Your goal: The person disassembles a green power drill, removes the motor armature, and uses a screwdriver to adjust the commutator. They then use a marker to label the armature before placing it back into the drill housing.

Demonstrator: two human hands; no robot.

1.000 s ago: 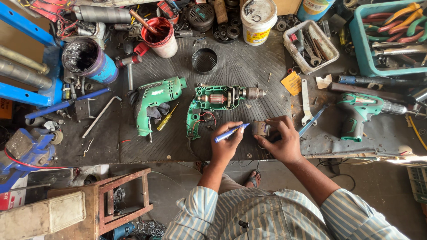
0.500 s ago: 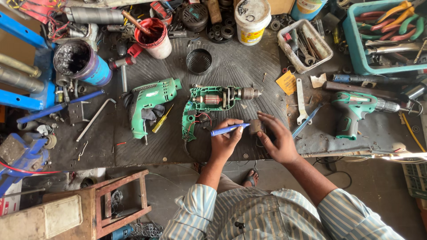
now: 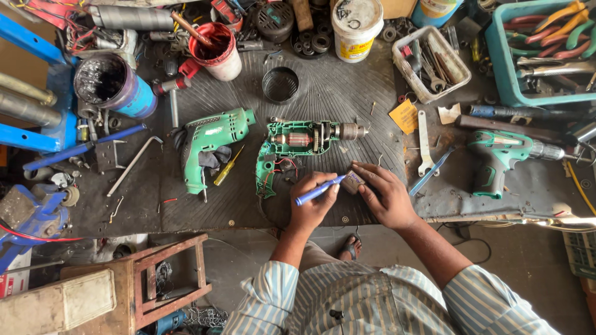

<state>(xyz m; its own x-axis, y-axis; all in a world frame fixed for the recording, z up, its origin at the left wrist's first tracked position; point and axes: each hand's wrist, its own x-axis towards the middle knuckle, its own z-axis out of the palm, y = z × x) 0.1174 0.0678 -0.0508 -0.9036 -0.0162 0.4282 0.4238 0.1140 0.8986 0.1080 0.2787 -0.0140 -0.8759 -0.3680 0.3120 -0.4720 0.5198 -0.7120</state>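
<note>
Small dark drill part (image 3: 352, 181) is pinched in right hand (image 3: 386, 197); blue-handled tool (image 3: 318, 190) is gripped in left hand (image 3: 312, 205).
Part is judged light, rigid, easily dropped; grip by side edges advised, near opened green drill (image 3: 292, 146).

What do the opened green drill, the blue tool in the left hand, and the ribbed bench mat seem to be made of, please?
Opened green drill: glossy green shell, likely moulded plastic; inside, reddish copper-looking windings and a grey metal chuck. Blue tool held by the left hand: smooth blue handle, probably plastic; its tip is too small to tell. Bench mat: dull black with curved ribs, looks like rubber.
</note>
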